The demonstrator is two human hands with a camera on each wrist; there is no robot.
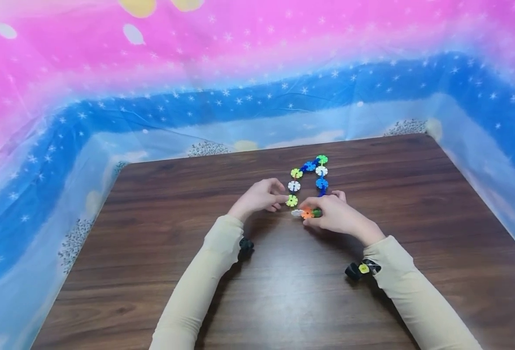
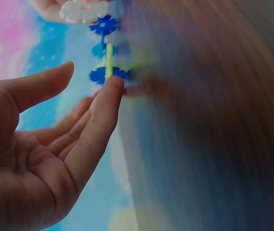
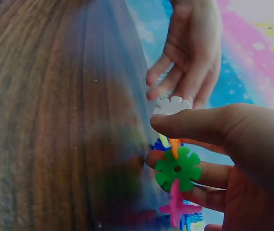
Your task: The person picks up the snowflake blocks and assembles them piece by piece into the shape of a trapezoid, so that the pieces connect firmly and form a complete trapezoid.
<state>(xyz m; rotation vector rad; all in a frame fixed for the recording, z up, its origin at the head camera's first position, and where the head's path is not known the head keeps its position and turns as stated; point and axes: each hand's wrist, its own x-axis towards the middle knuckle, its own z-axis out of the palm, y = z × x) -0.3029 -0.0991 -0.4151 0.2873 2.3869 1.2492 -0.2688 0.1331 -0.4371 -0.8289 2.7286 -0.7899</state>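
A chain of interlocking plastic snowflake discs lies in a loop on the table, with blue discs (image 1: 322, 183), white discs (image 1: 294, 186) and yellow-green discs (image 1: 296, 173) among them. My right hand (image 1: 337, 216) pinches the near end of the chain at an orange disc (image 1: 307, 214). A white disc (image 1: 297, 213) sticks out to its left; a green disc (image 3: 178, 169) and a pink disc (image 3: 176, 210) follow under the palm. My left hand (image 1: 261, 198) is beside the other end, index fingertip at a yellow-green disc (image 1: 291, 201), its thumb apart from the fingers in the left wrist view.
The brown wooden table (image 1: 152, 243) has its far edge just beyond the chain. Behind it hangs a pink and blue cloth (image 1: 240, 97) with snowflake prints. Small black cameras (image 1: 356, 271) sit at both wrists.
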